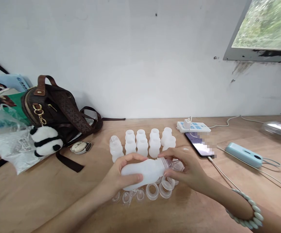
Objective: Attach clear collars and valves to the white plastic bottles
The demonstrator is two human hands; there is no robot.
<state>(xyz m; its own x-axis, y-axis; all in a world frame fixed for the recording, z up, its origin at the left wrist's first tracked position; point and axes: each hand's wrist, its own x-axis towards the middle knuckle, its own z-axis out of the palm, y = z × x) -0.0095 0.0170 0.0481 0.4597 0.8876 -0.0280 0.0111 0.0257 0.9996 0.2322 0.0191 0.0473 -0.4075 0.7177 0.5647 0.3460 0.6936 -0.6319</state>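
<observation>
My left hand [123, 170] is closed round the body of a white baby bottle [148, 171], which lies sideways in the air with its neck to the right. At that neck is a clear screw ring [164, 163] with a see-through teat, and the fingers of my right hand [187, 163] grip it. Behind my hands stand several open white bottles [142, 147] in rows; the one at the left end carries a clear top [115, 139]. Below the held bottle lie loose screw rings [152, 191] and clear teats [126, 197]. Some rings are partly hidden by my right hand.
A dark backpack [55, 106] with a panda charm [47, 141] stands at the left, beside a plastic bag [11, 149] and a watch [81, 147]. To the right are a power strip [198, 127], a charging phone [198, 145], a light blue device [244, 154] and cables.
</observation>
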